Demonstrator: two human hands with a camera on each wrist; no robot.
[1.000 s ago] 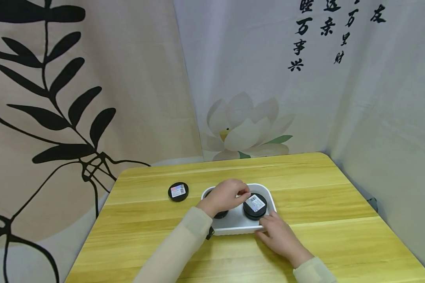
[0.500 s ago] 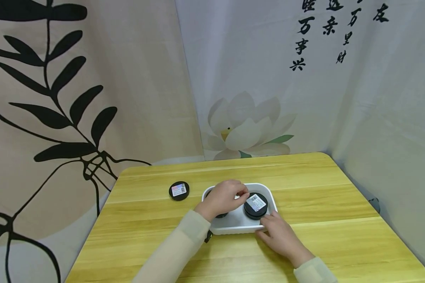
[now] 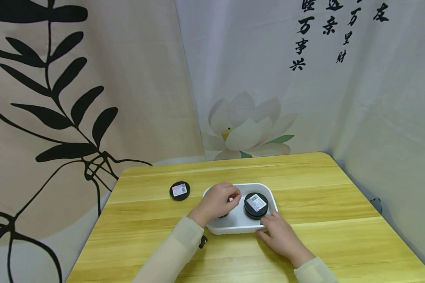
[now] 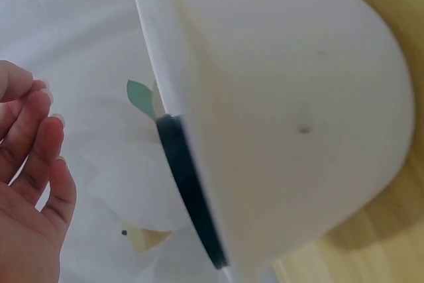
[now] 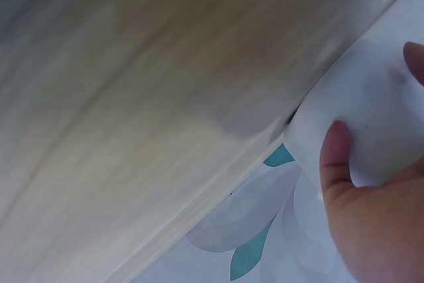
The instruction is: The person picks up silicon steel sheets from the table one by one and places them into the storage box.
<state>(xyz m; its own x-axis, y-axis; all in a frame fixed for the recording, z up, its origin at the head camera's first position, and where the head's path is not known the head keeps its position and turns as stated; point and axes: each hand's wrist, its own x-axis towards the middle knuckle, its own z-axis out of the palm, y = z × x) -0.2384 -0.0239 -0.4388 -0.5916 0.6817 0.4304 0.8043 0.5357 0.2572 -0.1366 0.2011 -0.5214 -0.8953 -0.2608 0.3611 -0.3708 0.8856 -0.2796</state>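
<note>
A white rectangular tray [image 3: 233, 226] sits on the table, its outer wall filling much of the left wrist view. In its right half is a stack of black round flat discs [image 3: 256, 205], a white barcode label on the top one. Over the tray's left half hovers my left hand [image 3: 217, 200], fingers loosely curled with nothing visible in them. Another black disc [image 3: 224, 215] lies mostly hidden beneath that hand; a dark rim [image 4: 192, 193] shows above the tray wall in the left wrist view. My right hand [image 3: 279, 237] grips the tray's front right corner, thumb [image 5: 336, 154] against the outer wall.
One more black disc [image 3: 179, 191] with a white label lies on the wooden table [image 3: 145, 220], left of the tray. Behind the table hangs a cloth backdrop [image 3: 248, 125] with printed leaves, a flower and characters. A small black object [image 3: 203, 241] shows at my left wrist.
My left hand has drawn back a little to the left, away from the stacked discs, uncovering more of the tray's middle. The right hand and the tray stay put.
</note>
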